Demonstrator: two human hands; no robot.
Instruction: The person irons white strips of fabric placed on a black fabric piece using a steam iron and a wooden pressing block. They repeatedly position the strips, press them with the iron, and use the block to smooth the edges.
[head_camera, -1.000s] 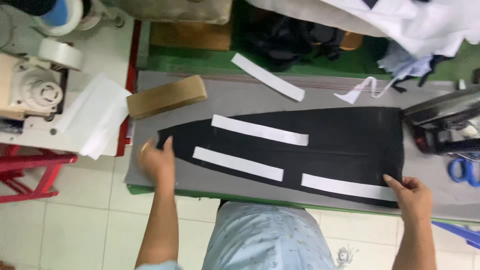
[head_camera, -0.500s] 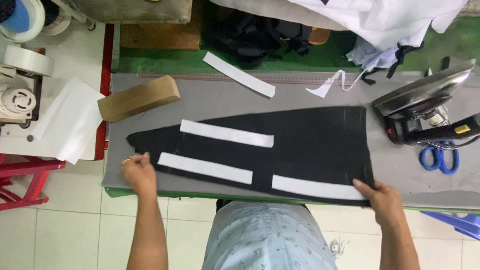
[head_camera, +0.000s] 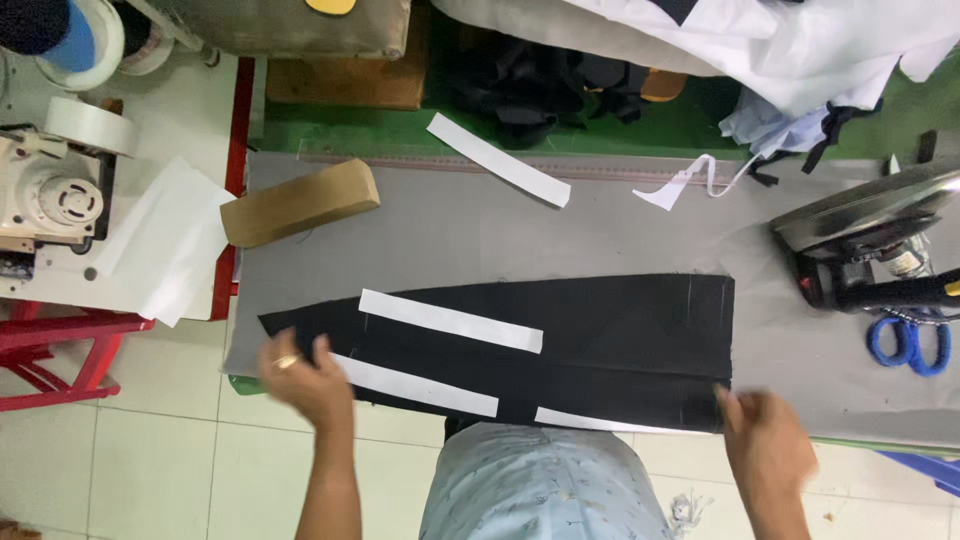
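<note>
Your left hand (head_camera: 305, 380) rests at the pointed left end of the black fabric piece (head_camera: 600, 335), fingers loosely curled on the cloth's near edge; motion blur keeps you from telling whether that grip actually pinches the cloth or only lies on it. Your right hand (head_camera: 765, 445) sits at the fabric's near right corner, thumb and fingers drawn together at the edge, but whether cloth is caught between them is too blurred to tell.

The fabric lies flat between your two hands, stretched lengthwise along the near side of the grey tabletop (head_camera: 600, 230), its near edge level with the tabletop's near rim. It is wide and square-cut at your right hand and tapers to a point at your left.

Three white strips lie on the cloth: an upper strip (head_camera: 450, 321) slanting across the left half, a lower left strip (head_camera: 415, 385) just beside your left hand, and a lower right strip (head_camera: 600, 421) along the near edge, running toward your right hand.

Farther out, a loose white strip (head_camera: 498, 160) lies on the tabletop's far side, with a brown cardboard box (head_camera: 300, 203) to its left near the corner. On your right, an iron (head_camera: 870, 235) stands on the tabletop, and blue-handled scissors (head_camera: 908, 343) lie just beside it. A white paper sheet (head_camera: 165, 245) hangs past the left end, next to a sewing machine (head_camera: 50, 200).
</note>
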